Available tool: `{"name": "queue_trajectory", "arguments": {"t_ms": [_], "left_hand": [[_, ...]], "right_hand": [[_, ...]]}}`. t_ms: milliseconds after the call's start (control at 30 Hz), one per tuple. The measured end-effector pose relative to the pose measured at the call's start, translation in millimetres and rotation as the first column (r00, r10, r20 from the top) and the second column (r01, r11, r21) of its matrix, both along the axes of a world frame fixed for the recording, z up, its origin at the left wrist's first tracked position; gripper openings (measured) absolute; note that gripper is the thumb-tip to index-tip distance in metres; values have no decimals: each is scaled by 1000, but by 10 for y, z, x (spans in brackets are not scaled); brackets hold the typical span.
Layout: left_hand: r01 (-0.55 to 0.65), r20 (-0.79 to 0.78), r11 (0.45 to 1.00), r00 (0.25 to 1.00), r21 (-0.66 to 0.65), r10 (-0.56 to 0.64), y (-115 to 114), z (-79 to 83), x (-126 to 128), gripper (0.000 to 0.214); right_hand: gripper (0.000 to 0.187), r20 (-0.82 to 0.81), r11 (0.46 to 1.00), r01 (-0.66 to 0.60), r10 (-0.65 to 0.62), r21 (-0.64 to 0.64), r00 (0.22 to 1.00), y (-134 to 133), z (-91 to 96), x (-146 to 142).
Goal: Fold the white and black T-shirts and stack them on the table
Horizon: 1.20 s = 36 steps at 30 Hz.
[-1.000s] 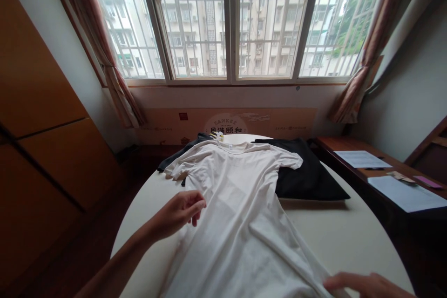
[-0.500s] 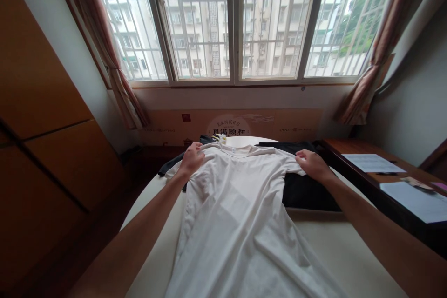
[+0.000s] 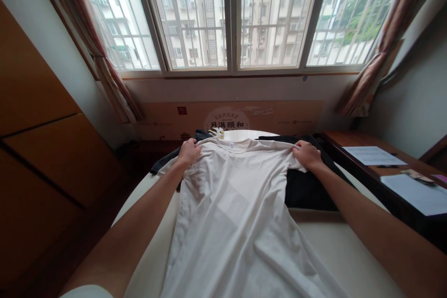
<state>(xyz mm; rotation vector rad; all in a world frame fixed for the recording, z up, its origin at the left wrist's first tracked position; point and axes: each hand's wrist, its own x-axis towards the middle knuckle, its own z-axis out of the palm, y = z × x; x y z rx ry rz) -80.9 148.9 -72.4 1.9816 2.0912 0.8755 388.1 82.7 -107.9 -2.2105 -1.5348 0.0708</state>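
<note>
Here, a white T-shirt (image 3: 230,214) overlies black clothing (image 3: 307,193).

"Where are your hands?"

"Out ahead of me, my left hand (image 3: 188,152) and right hand (image 3: 306,154) level and well apart."

"Your arms?"

"Both reach forward, my left forearm (image 3: 134,212) and right forearm (image 3: 370,212) angling inward."

"Your fingers (image 3: 193,146)?"

"Curled downward, gripping on both sides."
</note>
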Motion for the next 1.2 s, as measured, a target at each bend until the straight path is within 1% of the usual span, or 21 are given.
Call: {"name": "queue_trajectory", "arguments": {"t_ms": [67, 133, 200, 267, 333, 400, 433, 500, 567, 667, 700, 767, 833, 867, 933, 967, 1000, 1033, 1067, 1133, 1200], "left_hand": [[17, -26, 1000, 1000, -24, -17, 48, 58, -47, 22], [30, -22, 999, 999, 12, -30, 94, 113, -96, 15], [7, 13, 997, 1000, 81, -8, 150, 157, -140, 15], [-35, 91, 992, 996, 119, 25, 222, 191, -173, 17], [-55, 187, 993, 982, 102, 35, 305, 220, -189, 19], [-57, 248, 995, 968, 85, 35, 386, 251, -183, 21], [-55, 251, 995, 967, 87, 32, 421, 270, -169, 21], [-46, 210, 993, 977, 112, 22, 471, 306, -118, 20], [-26, 140, 990, 990, 138, 7, 490, 328, -35, 17], [10, 85, 990, 996, 144, -23, 468, 299, 115, 19], [33, 86, 991, 995, 133, -44, 455, 269, 161, 23], [95, 98, 991, 990, 98, -105, 429, 186, 233, 38], [167, 88, 983, 981, 78, -174, 400, 88, 277, 55], [196, 71, 977, 977, 82, -202, 377, 40, 291, 59], [240, 17, 963, 970, 120, -243, 288, -49, 313, 59], [257, -17, 955, 966, 145, -257, 212, -88, 325, 57], [272, -56, 947, 962, 168, -267, 107, -124, 339, 55], [294, -102, 937, 955, 186, -280, -27, -157, 357, 52], [328, -152, 924, 941, 195, -302, -188, -188, 379, 50], [430, -250, 884, 890, 184, -381, -576, -244, 438, 46], [551, -306, 824, 813, 131, -495, -994, -294, 512, 41]], "right_hand": [[30, -22, 998, -7, 8, 62, 1000, 37, 78, 92], [31, -19, 995, -1, 3, 96, 1000, 85, 173, 165], [31, 5, 995, 4, -5, 96, 1000, 145, 280, 211], [30, 26, 997, -2, 0, 83, 1000, 221, 391, 233], [30, 42, 997, -1, -2, 73, 999, 310, 499, 244], [30, 55, 998, 18, -22, 67, 998, 405, 589, 259], [31, 58, 997, 33, -37, 65, 998, 450, 621, 272], [32, 51, 996, 67, -70, 61, 996, 527, 647, 306], [34, 28, 993, 103, -105, 57, 994, 580, 610, 342], [35, -25, 989, 144, -143, 27, 989, 620, 453, 357], [36, -42, 989, 149, -149, 2, 988, 627, 386, 342], [40, -60, 988, 143, -147, -64, 987, 630, 258, 271], [47, -23, 986, 122, -126, -113, 992, 603, 158, 152], [50, 19, 987, 114, -113, -111, 993, 571, 122, 78], [52, 125, 996, 75, -70, -39, 990, 449, 71, -85], [53, 175, 999, 26, -30, 24, 984, 355, 51, -172], [54, 216, 995, -50, 30, 88, 976, 238, 31, -259], [55, 250, 978, -154, 116, 138, 961, 100, 8, -346], [55, 278, 948, -271, 219, 166, 935, -55, -17, -433], [54, 312, 863, -481, 420, 151, 852, -392, -71, -601], [53, 305, 799, -596, 550, 79, 777, -718, -116, -744]]}}
